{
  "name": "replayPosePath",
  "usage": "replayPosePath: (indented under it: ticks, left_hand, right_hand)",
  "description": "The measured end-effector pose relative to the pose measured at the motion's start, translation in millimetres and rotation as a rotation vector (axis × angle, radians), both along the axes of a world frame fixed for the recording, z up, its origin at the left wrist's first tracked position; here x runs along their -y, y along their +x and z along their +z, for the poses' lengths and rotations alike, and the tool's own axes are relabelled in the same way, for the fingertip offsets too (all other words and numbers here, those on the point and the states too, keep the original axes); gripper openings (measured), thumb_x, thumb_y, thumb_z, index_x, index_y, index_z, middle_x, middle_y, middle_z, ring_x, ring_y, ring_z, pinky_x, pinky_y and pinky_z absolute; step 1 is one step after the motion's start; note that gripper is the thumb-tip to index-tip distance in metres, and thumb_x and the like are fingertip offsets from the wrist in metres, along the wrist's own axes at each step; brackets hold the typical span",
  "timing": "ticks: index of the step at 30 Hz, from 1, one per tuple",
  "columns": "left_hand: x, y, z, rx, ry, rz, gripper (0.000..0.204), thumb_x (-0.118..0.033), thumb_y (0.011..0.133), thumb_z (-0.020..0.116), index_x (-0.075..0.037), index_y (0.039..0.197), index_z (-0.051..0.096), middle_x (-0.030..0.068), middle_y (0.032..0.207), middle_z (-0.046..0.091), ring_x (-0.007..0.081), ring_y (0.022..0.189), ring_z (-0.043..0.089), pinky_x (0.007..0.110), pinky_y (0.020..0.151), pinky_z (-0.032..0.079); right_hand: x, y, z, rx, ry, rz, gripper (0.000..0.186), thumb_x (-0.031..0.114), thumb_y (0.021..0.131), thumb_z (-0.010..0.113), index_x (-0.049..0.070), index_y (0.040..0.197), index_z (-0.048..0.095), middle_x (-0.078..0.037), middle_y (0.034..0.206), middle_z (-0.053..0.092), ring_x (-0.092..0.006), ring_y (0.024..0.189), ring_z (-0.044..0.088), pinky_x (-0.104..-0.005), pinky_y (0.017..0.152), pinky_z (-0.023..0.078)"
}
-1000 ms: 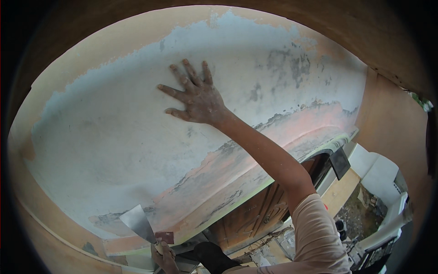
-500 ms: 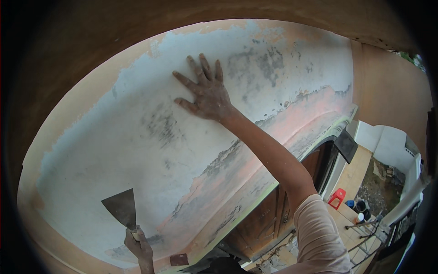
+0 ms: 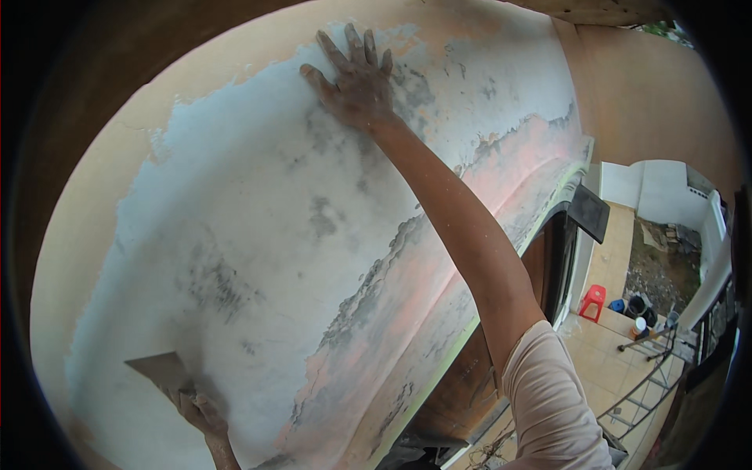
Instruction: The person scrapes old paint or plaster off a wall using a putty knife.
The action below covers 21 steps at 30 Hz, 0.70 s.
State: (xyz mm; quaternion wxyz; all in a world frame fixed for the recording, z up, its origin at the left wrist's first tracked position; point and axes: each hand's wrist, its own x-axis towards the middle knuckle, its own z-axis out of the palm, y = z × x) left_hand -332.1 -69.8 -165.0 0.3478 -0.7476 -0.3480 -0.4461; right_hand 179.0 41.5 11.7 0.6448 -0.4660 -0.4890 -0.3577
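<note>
My right hand [image 3: 360, 88] lies with fingers spread on the upper part of a wall patch of smooth white filler [image 3: 235, 157], its arm stretched up across the picture. Grey scuffs mark the filler around it. Lower left, my left hand [image 3: 202, 413] is closed around a putty knife [image 3: 159, 368]. The wide flat blade points up and left over the white surface; whether it touches is hard to tell. The handle is mostly covered by my fingers.
Below the filler runs a rough broken plaster edge [image 3: 348, 309] beside a pinkish band [image 3: 407, 325]. A brown wooden door [image 3: 454, 376] lies beneath a ledge. Far down right are a red stool [image 3: 593, 302], buckets [image 3: 636, 305] and a metal ladder-like frame [image 3: 638, 399] on tiles.
The view has shifted over the wall. My right hand shows higher on the patch, close to its upper edge. My left hand appears farther left, with the putty knife's blade turned more to the left.
</note>
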Motion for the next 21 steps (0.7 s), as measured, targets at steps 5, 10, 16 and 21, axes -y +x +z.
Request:
replayPosePath:
  ticks: [5, 10, 16, 21]
  left_hand:
    - [1, 27, 1, 0.257, 0.037, -0.144, 0.049, -0.041, 0.098, 0.027, -0.004, 0.067, 0.034, 0.0286, 0.122, 0.055, 0.0439, 0.129, 0.035, 0.054, 0.106, 0.022]
    - [-5, 22, 1, 0.149, 0.161, -0.093, 0.049, -0.041, 0.097, 0.020, -0.005, 0.066, 0.031, 0.0246, 0.111, 0.060, 0.0467, 0.128, 0.037, 0.061, 0.109, 0.017]
    - [-2, 23, 1, 0.182, 0.178, -0.090, 0.048, -0.039, 0.097, 0.021, -0.005, 0.066, 0.031, 0.0209, 0.102, 0.061, 0.0467, 0.125, 0.040, 0.063, 0.108, 0.018]
    - [4, 31, 4, 0.166, 0.213, -0.091, 0.051, -0.040, 0.098, 0.019, -0.005, 0.063, 0.032, 0.0178, 0.096, 0.062, 0.0464, 0.120, 0.045, 0.062, 0.106, 0.024]
  right_hand:
    - [-13, 43, 14, -0.087, -0.101, -0.171, 0.074, 0.066, 0.091, 0.026, 0.021, 0.149, 0.020, -0.016, 0.154, 0.017, -0.0380, 0.142, 0.011, -0.0552, 0.113, 0.004]
    - [-22, 89, 3, -0.161, -0.094, -0.125, 0.069, 0.062, 0.092, 0.029, 0.022, 0.148, 0.025, -0.016, 0.153, 0.019, -0.0389, 0.141, 0.014, -0.0570, 0.112, 0.009]
    - [-28, 149, -46, -0.364, -0.110, -0.029, 0.075, 0.067, 0.089, 0.033, 0.022, 0.148, 0.025, -0.016, 0.154, 0.018, -0.0409, 0.141, 0.013, -0.0598, 0.111, 0.009]
    - [-32, 173, -116, -0.533, -0.116, 0.057, 0.071, 0.067, 0.089, 0.030, 0.028, 0.148, 0.026, -0.017, 0.154, 0.016, -0.0372, 0.143, 0.008, -0.0574, 0.112, 0.004]
